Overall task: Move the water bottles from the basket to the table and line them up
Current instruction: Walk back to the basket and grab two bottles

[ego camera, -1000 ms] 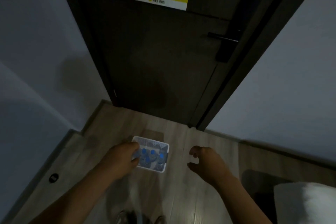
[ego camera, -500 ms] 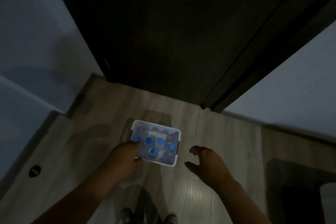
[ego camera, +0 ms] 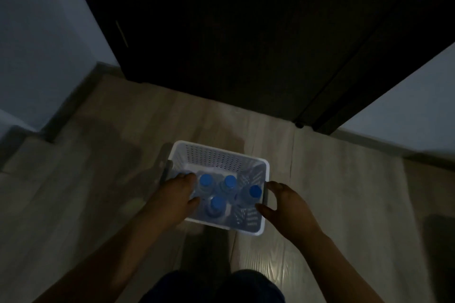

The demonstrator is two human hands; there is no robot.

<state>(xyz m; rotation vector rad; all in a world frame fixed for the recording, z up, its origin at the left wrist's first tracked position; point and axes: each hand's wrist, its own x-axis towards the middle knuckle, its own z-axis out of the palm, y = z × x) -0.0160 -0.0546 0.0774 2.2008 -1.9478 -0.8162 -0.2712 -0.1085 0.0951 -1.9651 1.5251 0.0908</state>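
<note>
right hand (ego camera: 288, 204) just swung in beside the white basket (ego camera: 216, 147), fingers loose, left hand (ego camera: 176, 194) on its left rim, grip unclear, so all water bottles (ego camera: 205, 181) still inside

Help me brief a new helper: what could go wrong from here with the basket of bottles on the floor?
1. The bottles stand loose, bunched at the near side of the basket; an uneven lift could tip them over.
2. The right hand looks open beside the rim while the left hand covers the left edge; a one-sided pull might tilt the basket.
3. The scene is dim and the dark door stands close behind, so a bump seems possible.
</note>
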